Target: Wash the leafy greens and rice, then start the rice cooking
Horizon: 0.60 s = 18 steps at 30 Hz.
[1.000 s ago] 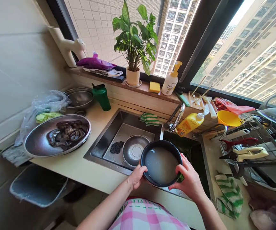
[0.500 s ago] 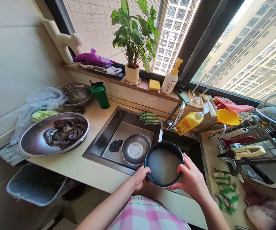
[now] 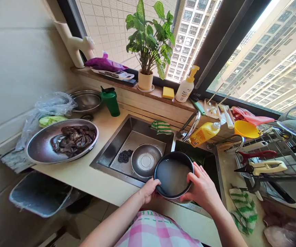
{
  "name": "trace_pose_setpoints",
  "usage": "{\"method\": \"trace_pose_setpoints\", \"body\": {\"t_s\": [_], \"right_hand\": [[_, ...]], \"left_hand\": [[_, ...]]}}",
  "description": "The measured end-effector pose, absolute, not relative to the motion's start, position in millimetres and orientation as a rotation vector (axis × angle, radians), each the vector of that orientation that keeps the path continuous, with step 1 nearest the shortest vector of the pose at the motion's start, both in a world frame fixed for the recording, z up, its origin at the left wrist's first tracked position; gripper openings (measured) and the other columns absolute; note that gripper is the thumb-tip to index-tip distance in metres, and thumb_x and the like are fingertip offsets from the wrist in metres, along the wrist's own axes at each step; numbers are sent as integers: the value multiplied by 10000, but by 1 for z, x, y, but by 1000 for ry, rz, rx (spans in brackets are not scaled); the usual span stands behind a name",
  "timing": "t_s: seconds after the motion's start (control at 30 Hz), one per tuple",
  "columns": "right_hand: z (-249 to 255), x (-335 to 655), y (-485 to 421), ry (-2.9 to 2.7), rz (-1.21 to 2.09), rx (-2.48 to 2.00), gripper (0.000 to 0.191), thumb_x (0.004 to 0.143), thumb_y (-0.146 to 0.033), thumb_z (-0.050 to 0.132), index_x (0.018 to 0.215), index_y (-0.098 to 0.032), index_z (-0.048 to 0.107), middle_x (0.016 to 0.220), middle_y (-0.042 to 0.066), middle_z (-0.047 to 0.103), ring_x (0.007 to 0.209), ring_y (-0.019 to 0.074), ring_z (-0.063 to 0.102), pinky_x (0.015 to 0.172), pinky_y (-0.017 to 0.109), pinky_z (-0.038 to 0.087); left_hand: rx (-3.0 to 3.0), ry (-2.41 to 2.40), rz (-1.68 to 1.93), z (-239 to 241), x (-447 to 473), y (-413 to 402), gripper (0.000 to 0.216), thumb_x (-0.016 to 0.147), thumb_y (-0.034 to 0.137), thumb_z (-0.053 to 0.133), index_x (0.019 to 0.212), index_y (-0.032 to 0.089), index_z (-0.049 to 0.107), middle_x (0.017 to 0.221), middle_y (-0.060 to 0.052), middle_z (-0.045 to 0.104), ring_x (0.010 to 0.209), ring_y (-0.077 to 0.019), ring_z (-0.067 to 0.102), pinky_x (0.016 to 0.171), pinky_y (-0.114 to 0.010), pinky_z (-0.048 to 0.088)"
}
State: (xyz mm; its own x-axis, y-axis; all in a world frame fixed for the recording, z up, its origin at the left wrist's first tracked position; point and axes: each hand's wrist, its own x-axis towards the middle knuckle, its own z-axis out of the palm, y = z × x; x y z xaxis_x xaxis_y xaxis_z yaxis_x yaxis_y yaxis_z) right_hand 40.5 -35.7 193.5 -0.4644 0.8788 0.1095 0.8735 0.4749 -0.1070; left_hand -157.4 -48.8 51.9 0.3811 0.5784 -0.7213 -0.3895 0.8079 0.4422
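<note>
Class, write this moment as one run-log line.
pot: cloudy water inside, held at sink front | left hand: grips pot | right hand: grips pot | strainer: in sink

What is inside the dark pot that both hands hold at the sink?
Cloudy whitish water fills the pot, gripped by the left hand and right hand. The murk hides whatever lies beneath.

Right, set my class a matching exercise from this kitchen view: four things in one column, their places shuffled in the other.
Things:
1. dark pot
2. metal strainer
3. green bottle
4. yellow sponge

Places:
A. on the window ledge
B. held between left hand and right hand
C. in the sink
D. on the counter

Pairs: 1-B, 2-C, 3-D, 4-A.
</note>
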Motion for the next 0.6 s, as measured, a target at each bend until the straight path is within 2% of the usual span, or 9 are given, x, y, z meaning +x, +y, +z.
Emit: {"method": "trace_pose_setpoints", "body": {"t_s": [0.27,0.6], "right_hand": [[199,27,-29,-2619,109,-1589,564,400,-582,831,716,-213,544,1270,152,537,1286,393,399,1034,580,348],[204,15,-24,-2635,214,-1629,603,371,-567,846,754,-207,550,1306,167,496,1317,389,351,1057,558,333]], "left_hand": [[164,1013,600,52,-161,-49,160,670,173,485,829,184,492,569,28,610,471,-125,558,466,-235,443],[139,985,610,48,-163,-50,181,679,168,486,857,172,518,612,7,632,492,-134,578,511,-259,476]]}}
